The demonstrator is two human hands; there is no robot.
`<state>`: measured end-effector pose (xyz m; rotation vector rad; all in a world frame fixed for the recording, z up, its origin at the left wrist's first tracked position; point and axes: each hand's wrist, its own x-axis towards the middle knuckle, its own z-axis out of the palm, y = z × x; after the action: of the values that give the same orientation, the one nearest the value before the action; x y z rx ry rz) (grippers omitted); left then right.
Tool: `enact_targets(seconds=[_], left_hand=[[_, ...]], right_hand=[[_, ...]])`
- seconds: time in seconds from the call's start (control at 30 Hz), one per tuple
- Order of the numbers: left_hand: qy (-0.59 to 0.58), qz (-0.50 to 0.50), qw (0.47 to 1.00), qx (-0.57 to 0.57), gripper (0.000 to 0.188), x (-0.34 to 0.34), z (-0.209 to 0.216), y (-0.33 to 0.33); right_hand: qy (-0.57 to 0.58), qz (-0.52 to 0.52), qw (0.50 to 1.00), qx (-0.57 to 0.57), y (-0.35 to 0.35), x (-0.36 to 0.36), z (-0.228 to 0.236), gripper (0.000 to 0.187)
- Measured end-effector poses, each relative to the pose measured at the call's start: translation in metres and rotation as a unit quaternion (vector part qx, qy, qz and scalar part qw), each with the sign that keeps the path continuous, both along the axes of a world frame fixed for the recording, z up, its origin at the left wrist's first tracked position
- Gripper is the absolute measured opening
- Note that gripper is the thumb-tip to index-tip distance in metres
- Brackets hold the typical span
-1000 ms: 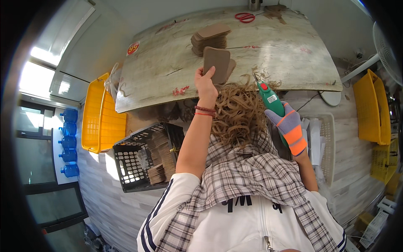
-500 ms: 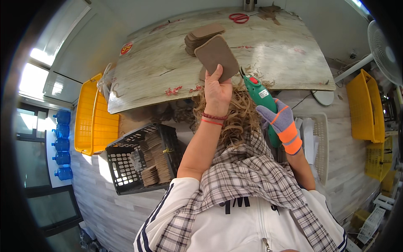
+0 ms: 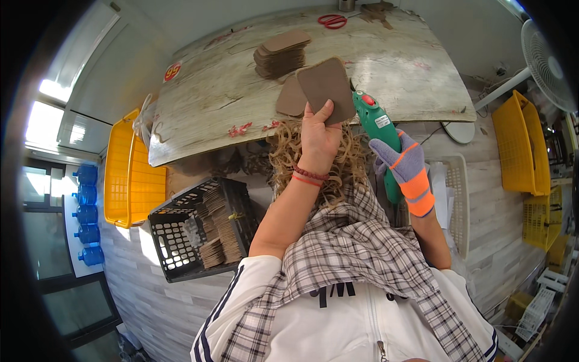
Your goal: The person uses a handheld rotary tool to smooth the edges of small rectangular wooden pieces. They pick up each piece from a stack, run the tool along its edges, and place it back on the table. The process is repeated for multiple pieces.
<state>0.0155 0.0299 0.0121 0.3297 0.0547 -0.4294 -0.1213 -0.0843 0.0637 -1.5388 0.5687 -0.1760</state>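
Observation:
My left hand is bare and pinches the lower edge of a flat brown pad with rounded corners, thumb on top. My right hand wears a grey and orange glove and is wrapped round green electric scissors with a red switch. The tool's tip is at the pad's right edge; the blades are partly hidden there. A second brown pad lies on the table behind the held one, and a stack of such pads stands farther back. Curly brown trimmings heap on my lap under my hands.
The wood-patterned table carries red-handled scissors at its far edge. At left are a black crate of brown pieces and a yellow basket. A pale basket, a yellow crate and a white fan stand at right.
The held pad has turned more upright and sits slightly right and lower, with the tool's tip still by its right edge. More of the loose pad behind shows. The whole view has shifted slightly.

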Motion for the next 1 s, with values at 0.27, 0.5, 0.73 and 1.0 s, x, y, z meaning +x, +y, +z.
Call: enact_targets(seconds=[0.27, 0.5, 0.73, 1.0], left_hand=[[-0.026, -0.051, 0.998, 0.040, 0.033, -0.015, -0.007, 0.002], [-0.161, -0.079, 0.968, 0.176, 0.033, 0.006, -0.003, 0.039], [-0.237, -0.150, 0.918, 0.279, 0.032, 0.030, 0.010, 0.073], [-0.211, -0.226, 0.890, 0.336, 0.039, 0.021, 0.006, 0.080]], right_hand=[[-0.022, -0.011, 1.000, -0.016, -0.011, 0.002, 0.010, 0.037], [0.010, 0.054, 0.997, -0.049, -0.031, -0.018, 0.021, 0.041], [0.056, 0.114, 0.986, -0.104, -0.034, -0.031, 0.024, 0.042], [0.058, 0.123, 0.984, -0.117, -0.021, -0.025, 0.023, 0.045]])
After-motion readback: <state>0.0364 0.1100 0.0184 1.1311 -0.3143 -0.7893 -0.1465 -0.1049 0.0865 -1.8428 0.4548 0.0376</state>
